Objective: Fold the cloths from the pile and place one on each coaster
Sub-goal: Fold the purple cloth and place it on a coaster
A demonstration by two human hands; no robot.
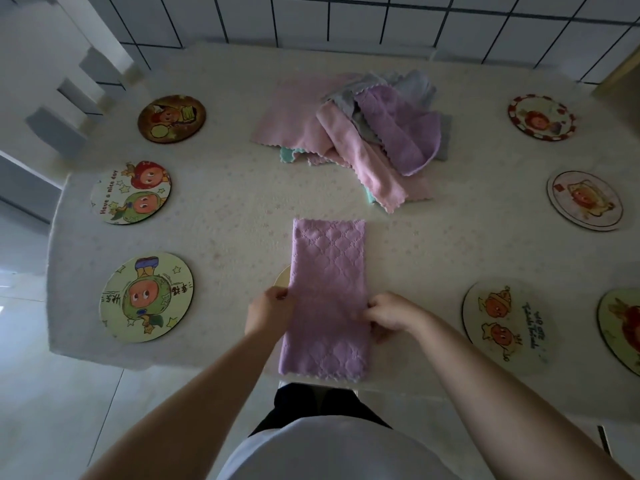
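Note:
A purple quilted cloth (pixel 327 271) lies folded into a long strip on the table's near middle, its near end hanging slightly over the front edge. My left hand (pixel 268 311) pinches its left edge and my right hand (pixel 389 315) pinches its right edge, both at mid-length. A coaster (pixel 283 279) peeks out from under the strip's left side. The pile of cloths (pixel 360 133), pink, purple, grey and teal, sits at the far middle. Bare round cartoon coasters lie left (pixel 147 296) (pixel 131 192) (pixel 171 118) and right (pixel 506 323) (pixel 584 200) (pixel 541 117).
The table (pixel 225 220) has a pale speckled cover. Another coaster (pixel 621 327) is cut off at the right edge. A tiled wall (pixel 346 19) runs behind the table and white steps (pixel 69 91) stand at far left. Floor shows below the left edge.

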